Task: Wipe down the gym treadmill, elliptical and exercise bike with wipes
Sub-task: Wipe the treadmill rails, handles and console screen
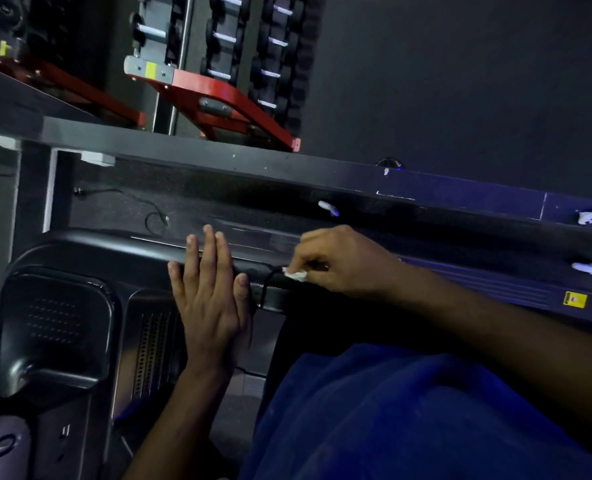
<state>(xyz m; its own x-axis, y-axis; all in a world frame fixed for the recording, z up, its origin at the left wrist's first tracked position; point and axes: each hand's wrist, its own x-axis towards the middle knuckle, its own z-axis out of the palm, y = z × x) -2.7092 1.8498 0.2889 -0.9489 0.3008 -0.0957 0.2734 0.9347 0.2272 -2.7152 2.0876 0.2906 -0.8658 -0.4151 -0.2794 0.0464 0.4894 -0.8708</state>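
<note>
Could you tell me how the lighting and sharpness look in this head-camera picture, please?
Head view: dim overall, with a blue-violet cast along the right; the left hand and the right hand pinching the white wipe are the best lit; the treadmill console shows faint sheen; the dumbbell rack behind is soft; straight edges lean, wide-angle.

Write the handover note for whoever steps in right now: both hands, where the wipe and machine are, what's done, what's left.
Left hand: open, fingers straight, lying flat on the black machine's bar.
Right hand: pinches a small crumpled white wipe against that same bar, just right of the left hand.
Machine: black console housing at lower left; which of the three machines it is cannot be told from this view.
Done: cannot tell how much has been wiped.
Left: finish this bar and housing, then the other machines.
</note>
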